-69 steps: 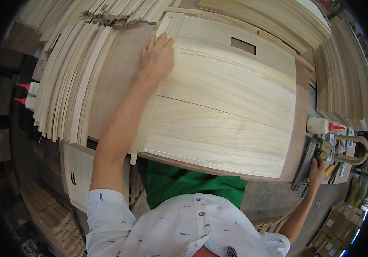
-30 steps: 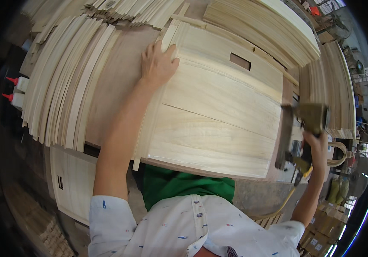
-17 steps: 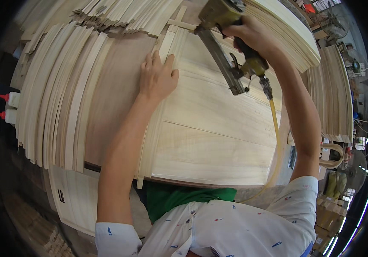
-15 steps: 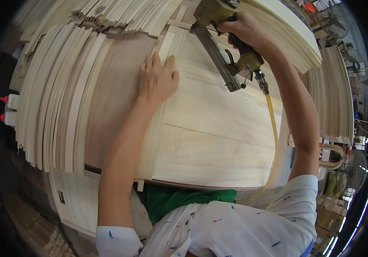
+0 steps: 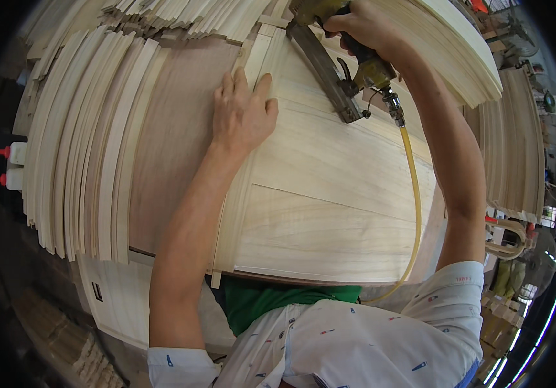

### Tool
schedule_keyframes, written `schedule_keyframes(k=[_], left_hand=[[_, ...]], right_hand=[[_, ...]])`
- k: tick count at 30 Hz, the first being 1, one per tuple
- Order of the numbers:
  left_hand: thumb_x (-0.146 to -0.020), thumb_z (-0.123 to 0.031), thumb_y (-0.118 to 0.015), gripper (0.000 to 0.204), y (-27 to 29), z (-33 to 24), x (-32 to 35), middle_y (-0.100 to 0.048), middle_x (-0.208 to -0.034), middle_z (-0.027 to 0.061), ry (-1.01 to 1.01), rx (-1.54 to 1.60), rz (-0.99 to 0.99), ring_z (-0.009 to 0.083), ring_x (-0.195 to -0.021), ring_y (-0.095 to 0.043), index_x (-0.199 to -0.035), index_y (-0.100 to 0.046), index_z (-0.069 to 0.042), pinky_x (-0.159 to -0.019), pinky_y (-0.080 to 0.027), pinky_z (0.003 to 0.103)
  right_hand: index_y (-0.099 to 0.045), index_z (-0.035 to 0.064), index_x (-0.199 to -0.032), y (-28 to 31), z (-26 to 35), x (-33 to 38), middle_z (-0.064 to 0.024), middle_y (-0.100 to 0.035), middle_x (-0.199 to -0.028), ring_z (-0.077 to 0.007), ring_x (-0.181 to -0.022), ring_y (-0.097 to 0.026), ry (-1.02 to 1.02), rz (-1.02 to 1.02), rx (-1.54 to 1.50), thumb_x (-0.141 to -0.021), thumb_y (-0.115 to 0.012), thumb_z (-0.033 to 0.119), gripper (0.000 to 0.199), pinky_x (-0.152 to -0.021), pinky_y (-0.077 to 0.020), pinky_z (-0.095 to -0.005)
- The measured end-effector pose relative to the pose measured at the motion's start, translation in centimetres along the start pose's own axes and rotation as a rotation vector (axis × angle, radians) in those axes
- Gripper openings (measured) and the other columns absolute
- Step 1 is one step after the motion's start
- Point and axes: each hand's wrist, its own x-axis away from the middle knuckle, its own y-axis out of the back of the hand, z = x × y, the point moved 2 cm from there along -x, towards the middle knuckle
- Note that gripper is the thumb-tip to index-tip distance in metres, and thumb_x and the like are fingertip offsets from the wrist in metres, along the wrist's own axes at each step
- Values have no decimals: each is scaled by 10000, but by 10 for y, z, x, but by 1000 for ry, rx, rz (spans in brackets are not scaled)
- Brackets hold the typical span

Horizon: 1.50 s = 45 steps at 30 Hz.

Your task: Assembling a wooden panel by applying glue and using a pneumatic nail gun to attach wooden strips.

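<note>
My left hand (image 5: 244, 118) lies flat with fingers spread on narrow pale wood strips (image 5: 225, 240) along the left edge of a light wood panel (image 5: 330, 226). In my right hand (image 5: 367, 31) is the grip of an air nail gun (image 5: 324, 72), its fingers wrapped around the handle. The gun is at the panel's far end, with its head near the far end of the strips; its nose is cut off by the upper picture edge, so contact cannot be told. A yellow air hose (image 5: 414, 194) runs from its handle down the panel's right side.
Stacked wood slats (image 5: 84, 149) fill the left side, beside a brown board (image 5: 174, 136). More piled boards (image 5: 449, 48) stand at the far right. Two white bottles with red tips (image 5: 15, 155) sit at the far left. A short crosspiece (image 5: 273, 21) meets the strips' far end.
The view has shifted slightly, so the far end sits higher in the picture. My left hand stays on the strips, and my right hand still holds the nail gun at the far end.
</note>
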Motion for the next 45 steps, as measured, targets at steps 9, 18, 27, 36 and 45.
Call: schedule_keyframes(k=[9, 18, 27, 36, 45], left_hand=[[-788, -230, -649, 391, -6, 1, 0, -578, -1097, 231, -35, -18, -49, 378, -1013, -579, -1152, -667, -89, -825, -502, 490], [-841, -301, -621, 405, -1, 18, 17, -517, -1350, 188, 109, 132, 111, 369, -1229, -493, -1192, -644, -99, -1019, -414, 461], [-862, -338, -641, 518, 68, 31, 156, -363, -1474, 220, -98, 224, 305, 399, -1372, -323, -1312, -562, -94, -1113, -298, 463], [-798, -158, -718, 442, 136, 26, 238, -456, -1454, 100, -145, 291, 448, 348, -1402, -316, -1231, -638, -122, -1118, -307, 452], [-814, -147, -699, 386, 137, 16, 232, -521, -1391, 96, -299, 55, 379, 339, -1367, -372, -1194, -651, -99, -1050, -356, 462]], right_hand=[[-661, -20, -862, 12, 5, 35, -78, -611, -661, -148, -498, -560, -70, -63, 58, -782, -636, 126, 169, -456, -462, -307], [-614, 8, -951, 28, 6, 228, -8, -549, -637, -78, -540, -502, -9, -22, 27, -840, -666, 285, 303, -509, -379, -253], [-599, -48, -946, -40, -8, 345, -42, -592, -659, -98, -548, -558, -198, 78, -94, -805, -713, 140, 262, -503, -434, -246], [-616, -57, -910, -79, 6, 359, -30, -598, -647, -76, -556, -550, -244, 172, -47, -798, -710, 144, 248, -511, -431, -247], [-610, -71, -903, -87, 20, 358, -36, -596, -655, -87, -568, -558, -243, 187, -42, -801, -708, 160, 271, -516, -441, -256]])
